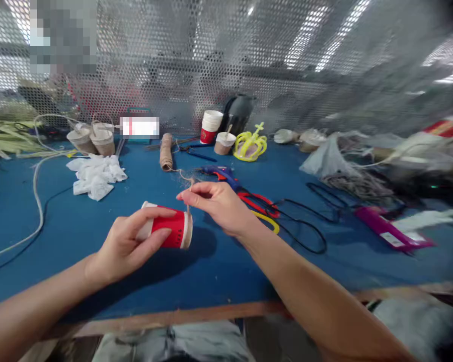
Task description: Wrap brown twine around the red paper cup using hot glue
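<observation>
My left hand [130,241] is wrapped round a red and white paper cup [175,230], which lies sideways above the blue table, its twine-covered end to the right. Pinched between the thumb and fingertips of my right hand [215,201] is a strand of brown twine [189,198], just above that end of the cup. The strand runs back to a roll of twine [166,152] lying on the table. Behind my right hand lies a blue glue gun [222,173], with red-handled scissors [260,203] beside my wrist.
Stacked paper cups [211,125], a small wrapped cup [225,143] and a yellow crown [251,144] stand at the back of the blue table [136,296]. White crumpled material [96,175] lies left. Black cable and a purple packet [392,229] are right. A perforated metal screen rises behind.
</observation>
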A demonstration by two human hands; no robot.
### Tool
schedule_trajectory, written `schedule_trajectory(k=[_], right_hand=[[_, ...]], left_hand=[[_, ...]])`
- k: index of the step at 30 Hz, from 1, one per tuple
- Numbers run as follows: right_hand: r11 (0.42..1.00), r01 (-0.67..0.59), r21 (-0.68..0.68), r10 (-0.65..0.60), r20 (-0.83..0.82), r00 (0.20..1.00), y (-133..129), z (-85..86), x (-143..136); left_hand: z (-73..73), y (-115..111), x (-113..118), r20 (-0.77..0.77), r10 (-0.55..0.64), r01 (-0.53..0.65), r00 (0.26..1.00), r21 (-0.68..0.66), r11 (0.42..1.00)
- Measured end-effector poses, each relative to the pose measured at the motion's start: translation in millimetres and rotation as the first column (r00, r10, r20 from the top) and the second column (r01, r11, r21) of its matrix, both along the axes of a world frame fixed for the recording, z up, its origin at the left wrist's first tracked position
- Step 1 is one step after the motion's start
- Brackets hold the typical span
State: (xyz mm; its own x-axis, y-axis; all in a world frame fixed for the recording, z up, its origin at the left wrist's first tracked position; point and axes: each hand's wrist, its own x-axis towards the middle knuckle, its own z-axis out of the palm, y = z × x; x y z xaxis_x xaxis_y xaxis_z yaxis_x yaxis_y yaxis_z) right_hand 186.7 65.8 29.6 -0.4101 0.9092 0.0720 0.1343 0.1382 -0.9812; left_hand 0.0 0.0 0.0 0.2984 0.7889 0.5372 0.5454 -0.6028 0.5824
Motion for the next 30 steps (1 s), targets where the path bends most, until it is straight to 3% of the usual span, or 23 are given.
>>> schedule_trajectory(k=[21, 26, 30], right_hand=[[0.998, -0.054, -0.044, 0.054, 0.012, 0.998, -7.4, 0.4, -4.6], [0.996, -0.060, -0.064, 0.061, 0.015, 0.998, -8.8, 0.2, -5.6], [0.997, -0.058, -0.047, 0.061, 0.060, 0.996, -5.7, -4.6, -6.1]], left_hand=[[6.4, -8.3, 1.7, 0.026, -0.071, 0.065, 0.997, 0.177, 0.982], [7.4, -9.6, 2.2, -0.021, -0.039, 0.043, 0.999, 0.227, 0.973], [7.2, -10.4, 2.1, 0.015, -0.042, 0.039, 0.999, 0.169, 0.985]])
